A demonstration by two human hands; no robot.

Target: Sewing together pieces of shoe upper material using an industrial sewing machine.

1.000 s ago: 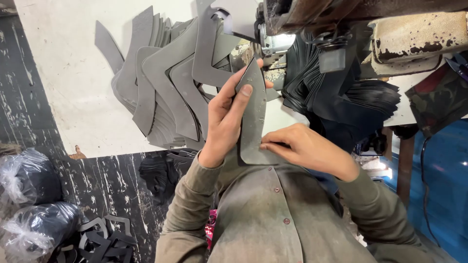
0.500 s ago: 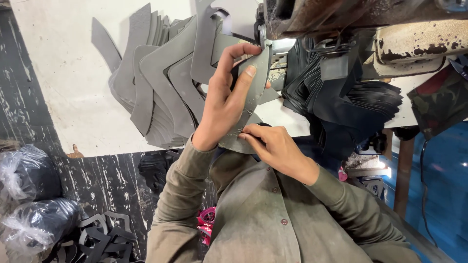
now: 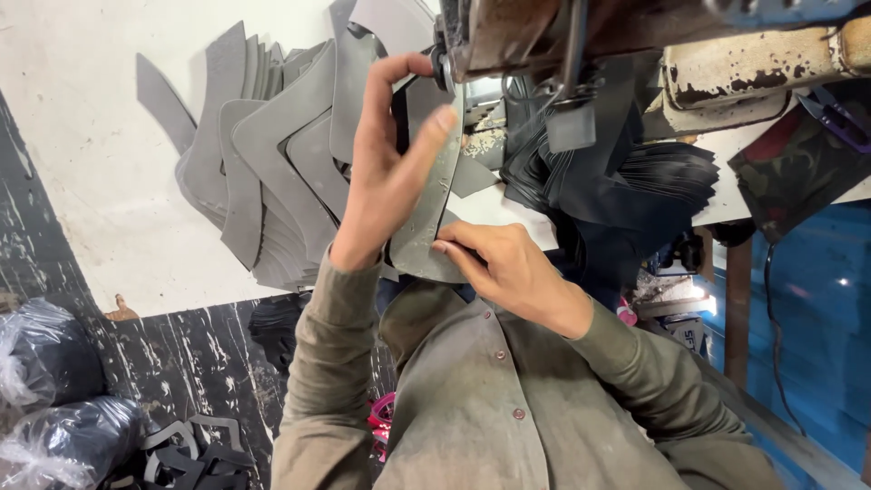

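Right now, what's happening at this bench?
A person feeds a curved grey cut piece under a sewing machine head. The left hand steadies its upper edge near the needle; the right hand pinches the lower end. A fanned stack of grey pieces lies alongside on the white table.

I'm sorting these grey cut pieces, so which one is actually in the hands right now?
The long grey piece at the sewing machine: the left hand and right hand pinch it, while the other grey pieces lie fanned on the white table.
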